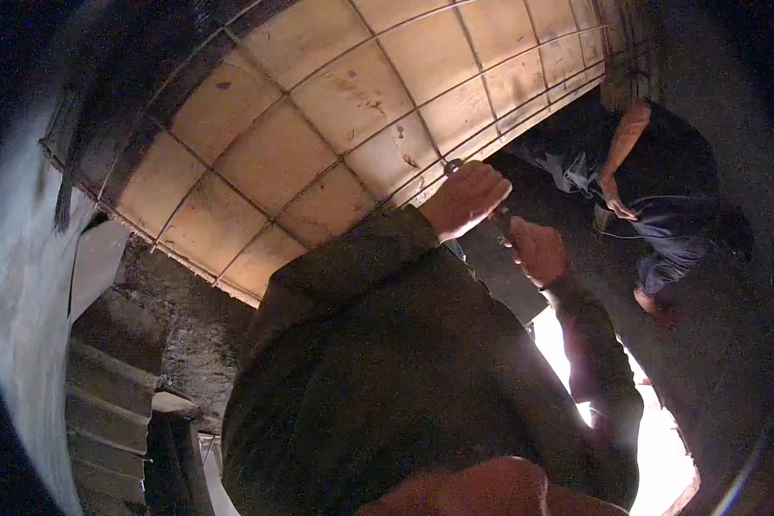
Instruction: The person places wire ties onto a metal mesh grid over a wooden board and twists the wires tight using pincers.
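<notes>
My left hand [469,198] is closed on a metal hand tool [453,166] with a rounded head; its exact kind I cannot make out. The head pokes out above the fist, close to the lower edge of a wire grid [342,160] lying over a pale panel [361,86]. Just below and to the right, my right hand [537,249] is also closed, wrapped round the lower end of what looks like the same tool. Most of the tool's length is hidden by my fingers. Both forearms are in dark sleeves.
At the right a person [679,172] in dark clothes sits or crouches, with one hand [615,202] low near a pale crumpled bag [569,172]. A rough wall [202,335] and ribbed sheets [107,421] are at the lower left. Bright light enters at the lower right.
</notes>
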`<move>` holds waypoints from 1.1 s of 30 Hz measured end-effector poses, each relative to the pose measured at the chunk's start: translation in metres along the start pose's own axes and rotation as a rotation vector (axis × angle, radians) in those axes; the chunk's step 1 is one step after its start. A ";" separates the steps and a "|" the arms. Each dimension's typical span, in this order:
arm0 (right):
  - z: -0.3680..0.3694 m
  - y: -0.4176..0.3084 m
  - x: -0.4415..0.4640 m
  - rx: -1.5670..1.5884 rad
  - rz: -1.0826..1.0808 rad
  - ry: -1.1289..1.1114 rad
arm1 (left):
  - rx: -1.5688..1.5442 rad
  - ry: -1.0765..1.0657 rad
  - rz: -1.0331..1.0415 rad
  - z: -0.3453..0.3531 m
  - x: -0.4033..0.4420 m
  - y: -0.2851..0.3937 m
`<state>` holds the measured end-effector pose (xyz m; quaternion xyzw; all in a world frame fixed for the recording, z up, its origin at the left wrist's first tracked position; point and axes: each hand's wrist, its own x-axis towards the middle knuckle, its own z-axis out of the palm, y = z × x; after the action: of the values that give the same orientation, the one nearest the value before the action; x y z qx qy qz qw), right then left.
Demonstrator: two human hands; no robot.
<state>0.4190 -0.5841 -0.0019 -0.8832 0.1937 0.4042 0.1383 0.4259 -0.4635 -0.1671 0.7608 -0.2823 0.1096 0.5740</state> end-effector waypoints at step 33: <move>-0.001 0.016 -0.006 0.008 -0.058 -0.290 | -1.546 0.110 -1.588 0.000 -0.038 0.011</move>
<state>0.4086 -0.5969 0.0023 -0.8201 0.1479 0.5227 0.1801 0.3893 -0.4541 -0.1769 0.1565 0.3188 -0.4613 0.8130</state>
